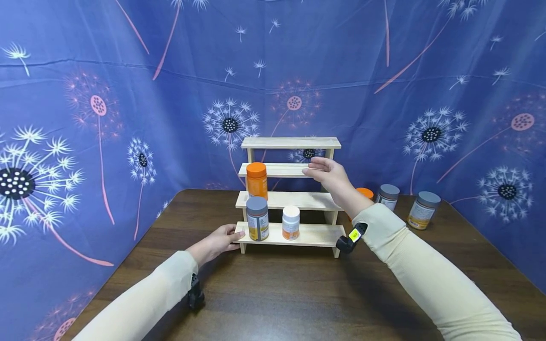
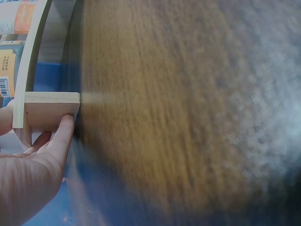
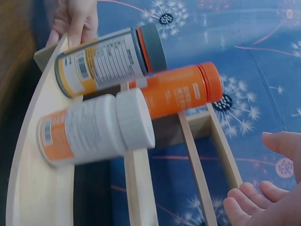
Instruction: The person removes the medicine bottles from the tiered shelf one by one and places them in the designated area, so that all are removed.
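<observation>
There is one wooden rack (image 1: 319,231) with four boards (image 1: 291,142). On it stand three bottles: one orange bottle (image 1: 257,183), one white bottle (image 1: 291,223) and one grey-capped bottle (image 1: 258,222). Three more are at the far right on one table (image 1: 273,293): two with grey caps (image 1: 429,199), one with an orange cap (image 1: 365,192). I count also one left hand (image 1: 219,241) and one right hand (image 1: 330,177).

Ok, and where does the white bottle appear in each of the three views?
Head: white bottle on the lowest board, below centre, slightly right.
Left wrist: white bottle in top-left corner, cut off.
Right wrist: white bottle left of centre, slanted, cap toward the right.
Shared landmark: lowest board, left hand at its end.
</observation>
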The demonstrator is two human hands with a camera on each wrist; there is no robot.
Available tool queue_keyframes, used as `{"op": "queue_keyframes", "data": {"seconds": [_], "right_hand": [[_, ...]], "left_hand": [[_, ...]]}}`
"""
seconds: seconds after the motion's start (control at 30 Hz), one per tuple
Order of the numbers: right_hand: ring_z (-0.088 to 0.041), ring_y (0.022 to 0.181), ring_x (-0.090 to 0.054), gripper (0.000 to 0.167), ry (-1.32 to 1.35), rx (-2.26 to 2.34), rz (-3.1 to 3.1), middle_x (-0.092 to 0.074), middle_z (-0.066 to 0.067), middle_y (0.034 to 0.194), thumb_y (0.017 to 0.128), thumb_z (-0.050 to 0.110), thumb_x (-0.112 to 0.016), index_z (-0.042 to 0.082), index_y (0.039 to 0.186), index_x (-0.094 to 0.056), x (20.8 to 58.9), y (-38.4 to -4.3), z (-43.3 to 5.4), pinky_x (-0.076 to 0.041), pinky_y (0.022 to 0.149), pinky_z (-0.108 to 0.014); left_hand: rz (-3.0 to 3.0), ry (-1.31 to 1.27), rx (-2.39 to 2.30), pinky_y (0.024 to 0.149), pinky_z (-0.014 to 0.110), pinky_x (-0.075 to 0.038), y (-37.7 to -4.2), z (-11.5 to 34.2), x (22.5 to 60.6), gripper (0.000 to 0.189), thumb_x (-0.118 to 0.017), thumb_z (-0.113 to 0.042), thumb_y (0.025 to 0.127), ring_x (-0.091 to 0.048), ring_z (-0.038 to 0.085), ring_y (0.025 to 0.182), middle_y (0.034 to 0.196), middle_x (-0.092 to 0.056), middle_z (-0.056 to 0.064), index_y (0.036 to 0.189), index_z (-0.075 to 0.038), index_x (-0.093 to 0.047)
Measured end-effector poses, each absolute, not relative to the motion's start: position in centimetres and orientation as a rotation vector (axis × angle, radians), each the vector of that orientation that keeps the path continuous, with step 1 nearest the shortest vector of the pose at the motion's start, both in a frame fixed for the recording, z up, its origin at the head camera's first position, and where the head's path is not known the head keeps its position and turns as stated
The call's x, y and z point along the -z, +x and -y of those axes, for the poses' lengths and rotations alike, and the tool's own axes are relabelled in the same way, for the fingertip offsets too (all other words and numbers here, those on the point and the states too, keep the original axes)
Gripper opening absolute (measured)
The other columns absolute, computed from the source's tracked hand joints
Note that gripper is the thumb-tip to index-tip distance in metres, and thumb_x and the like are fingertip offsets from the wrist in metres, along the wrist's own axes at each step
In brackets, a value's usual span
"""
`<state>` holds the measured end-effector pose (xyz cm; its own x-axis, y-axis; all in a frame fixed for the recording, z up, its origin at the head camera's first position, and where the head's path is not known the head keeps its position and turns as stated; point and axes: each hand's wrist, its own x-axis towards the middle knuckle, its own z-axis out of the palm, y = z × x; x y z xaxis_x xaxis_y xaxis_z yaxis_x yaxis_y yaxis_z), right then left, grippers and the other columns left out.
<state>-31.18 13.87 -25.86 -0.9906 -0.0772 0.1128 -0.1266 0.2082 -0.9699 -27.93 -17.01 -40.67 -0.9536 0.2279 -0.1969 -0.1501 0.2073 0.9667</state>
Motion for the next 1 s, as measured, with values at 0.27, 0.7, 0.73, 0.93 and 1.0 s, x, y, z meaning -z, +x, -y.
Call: {"op": "queue_keyframes", "data": {"seconds": [0.27, 0.7, 0.73, 0.93, 1.0], "right_hand": [[-0.027, 0.130, -0.049, 0.062, 0.244, -2.017, 2.414, -0.048, -0.013, 0.144, 0.091, 0.019, -0.068, 0.009, 0.146, -0.040, 26.4, -31.5, -12.0, -0.040, 0.113, -0.038], [-0.026, 0.128, -0.051, 0.062, 0.279, -2.038, 2.404, -0.050, -0.012, 0.143, 0.089, 0.020, -0.071, 0.012, 0.143, -0.044, 26.0, -31.8, -9.7, -0.040, 0.113, -0.040], [-0.026, 0.128, -0.051, 0.062, 0.281, -2.038, 2.404, -0.051, -0.012, 0.142, 0.088, 0.020, -0.071, 0.012, 0.143, -0.044, 26.0, -31.8, -9.5, -0.041, 0.113, -0.040], [-0.025, 0.127, -0.051, 0.060, 0.304, -2.074, 2.391, -0.052, -0.012, 0.141, 0.088, 0.019, -0.072, 0.012, 0.142, -0.046, 26.0, -32.0, -8.3, -0.042, 0.112, -0.038], [-0.026, 0.128, -0.051, 0.060, 0.314, -2.080, 2.388, -0.051, -0.012, 0.142, 0.089, 0.019, -0.071, 0.011, 0.142, -0.045, 25.9, -32.0, -7.9, -0.042, 0.112, -0.039]], "left_hand": [[-2.214, 0.052, -1.811, 0.103, 0.044, -0.050, -28.0, 16.7, 40.9, 0.042, -0.047, -0.006, 0.101, -0.059, 0.015, 0.095, 0.115, -0.053, 0.018, 0.135, 0.016, -0.036], [-2.226, 0.062, -1.805, 0.103, 0.044, -0.050, -27.9, 16.9, 40.7, 0.042, -0.047, -0.007, 0.102, -0.059, 0.015, 0.096, 0.117, -0.054, 0.020, 0.135, 0.015, -0.036], [-2.224, 0.064, -1.808, 0.103, 0.044, -0.050, -27.9, 16.9, 40.7, 0.042, -0.047, -0.008, 0.102, -0.059, 0.015, 0.097, 0.117, -0.054, 0.020, 0.135, 0.015, -0.036], [-2.232, 0.081, -1.802, 0.104, 0.045, -0.049, -28.0, 17.0, 40.8, 0.042, -0.046, -0.007, 0.102, -0.059, 0.014, 0.096, 0.118, -0.054, 0.021, 0.135, 0.015, -0.036], [-2.233, 0.088, -1.805, 0.104, 0.046, -0.049, -28.0, 17.0, 40.9, 0.042, -0.046, -0.007, 0.102, -0.060, 0.014, 0.095, 0.118, -0.054, 0.021, 0.135, 0.016, -0.036]]}}
